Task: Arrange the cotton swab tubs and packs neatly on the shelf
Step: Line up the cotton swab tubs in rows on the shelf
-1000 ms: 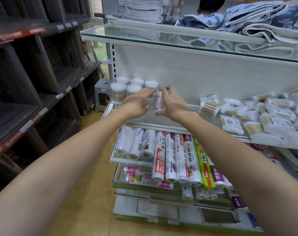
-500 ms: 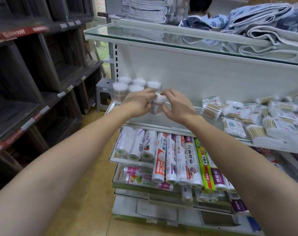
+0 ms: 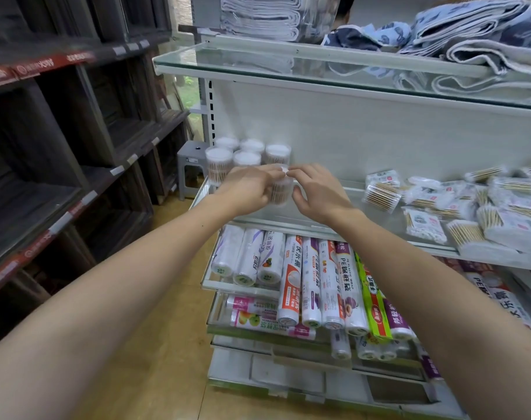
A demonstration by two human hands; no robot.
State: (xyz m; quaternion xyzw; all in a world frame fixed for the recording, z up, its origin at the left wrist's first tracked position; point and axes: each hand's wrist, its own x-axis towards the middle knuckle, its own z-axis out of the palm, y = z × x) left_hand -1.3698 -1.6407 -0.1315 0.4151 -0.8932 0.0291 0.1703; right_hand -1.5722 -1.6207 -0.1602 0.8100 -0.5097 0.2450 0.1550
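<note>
- I see the glass shelf (image 3: pixel 327 204) at mid height on the white unit; it carries the swab stock, with rolls of plastic wrap (image 3: pixel 312 280) racked on the tier below.
- Along its right part the swab packs (image 3: pixel 458 207) lie in a loose, overlapping heap, not yet lined up.
- At its left back corner five upright tubs (image 3: pixel 246 156) stand in a tight cluster.
- My left hand (image 3: pixel 249 189) has its grip curled round a sixth tub (image 3: pixel 281 190), upright, just in front of that cluster; I cannot tell whether its base touches the glass.
- My right hand (image 3: pixel 318 192) pinches the same tub from the other side, fingertips at its lid.
- I judge this the placing step: next I need to set the tub flush beside the others, let go without tipping it, then reach right for the packs.
</note>
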